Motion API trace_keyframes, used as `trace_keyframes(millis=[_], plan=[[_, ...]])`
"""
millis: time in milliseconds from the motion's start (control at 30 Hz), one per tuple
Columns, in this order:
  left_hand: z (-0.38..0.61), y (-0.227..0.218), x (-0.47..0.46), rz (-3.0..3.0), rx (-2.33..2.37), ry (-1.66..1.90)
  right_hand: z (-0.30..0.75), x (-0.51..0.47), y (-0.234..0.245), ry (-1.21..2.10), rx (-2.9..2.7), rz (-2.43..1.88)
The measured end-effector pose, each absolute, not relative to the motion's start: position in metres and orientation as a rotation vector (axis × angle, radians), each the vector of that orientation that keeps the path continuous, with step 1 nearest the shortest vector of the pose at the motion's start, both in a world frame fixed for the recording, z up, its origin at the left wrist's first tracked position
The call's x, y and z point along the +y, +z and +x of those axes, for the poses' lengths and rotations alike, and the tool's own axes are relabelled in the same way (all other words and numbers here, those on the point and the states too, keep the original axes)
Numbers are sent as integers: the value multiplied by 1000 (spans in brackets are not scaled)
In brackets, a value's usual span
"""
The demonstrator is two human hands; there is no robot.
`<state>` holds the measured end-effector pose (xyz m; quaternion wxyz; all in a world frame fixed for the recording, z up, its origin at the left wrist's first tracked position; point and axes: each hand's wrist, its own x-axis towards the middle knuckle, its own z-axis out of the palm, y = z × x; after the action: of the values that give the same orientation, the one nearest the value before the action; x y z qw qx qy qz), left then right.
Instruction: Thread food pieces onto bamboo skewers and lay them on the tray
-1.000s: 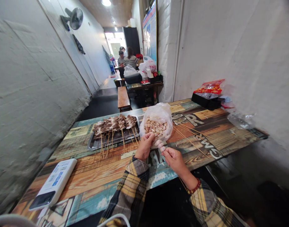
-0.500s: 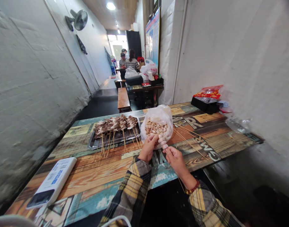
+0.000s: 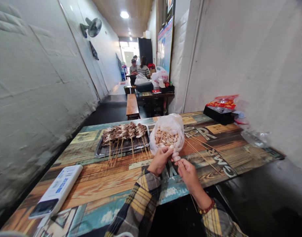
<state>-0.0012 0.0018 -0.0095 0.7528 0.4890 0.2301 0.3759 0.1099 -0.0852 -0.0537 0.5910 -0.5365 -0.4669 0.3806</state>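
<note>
My right hand [image 3: 189,175] is closed on a thin bamboo skewer [image 3: 193,201], which trails down behind the wrist past the table edge. Several whitish food pieces [image 3: 176,154] are threaded at its upper end, just above my right fingertips. There my left hand [image 3: 162,160] pinches the topmost pale piece, its fingers partly hiding it. Right behind both hands a clear plastic bag [image 3: 180,126] lies open, full of small tan food pieces [image 3: 165,136] whose kind I cannot make out. To the left, a metal tray [image 3: 99,152] bears skewers of brown-grey, folded food pieces [image 3: 123,131], sticks pointing toward me.
Loose bamboo skewers [image 3: 205,157] lie right of the bag. A white device with a dark screen [image 3: 57,191] is at the table's left. A black box [image 3: 218,116] with red packaging and a crumpled clear plastic [image 3: 256,137] sit by the right wall. People [image 3: 142,68] sit far back.
The view has tilted and swung slightly left, so everything appears lower and further right. My left fingers now cover more of the skewer's upper end; my right hand keeps its hold.
</note>
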Motion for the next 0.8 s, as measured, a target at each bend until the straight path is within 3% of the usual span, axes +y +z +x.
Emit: trace_keyframes(millis=[233,533,800], plan=[[-1,-12,6,1132,567,849,110,-84,-50,954,-980,-1202],[-19,-27,53,1415,1160,1379,110,-80,-39,873,-780,-1168],[-22,-24,82,2194,1462,1154,110,-79,-42,858,-830,-1159]])
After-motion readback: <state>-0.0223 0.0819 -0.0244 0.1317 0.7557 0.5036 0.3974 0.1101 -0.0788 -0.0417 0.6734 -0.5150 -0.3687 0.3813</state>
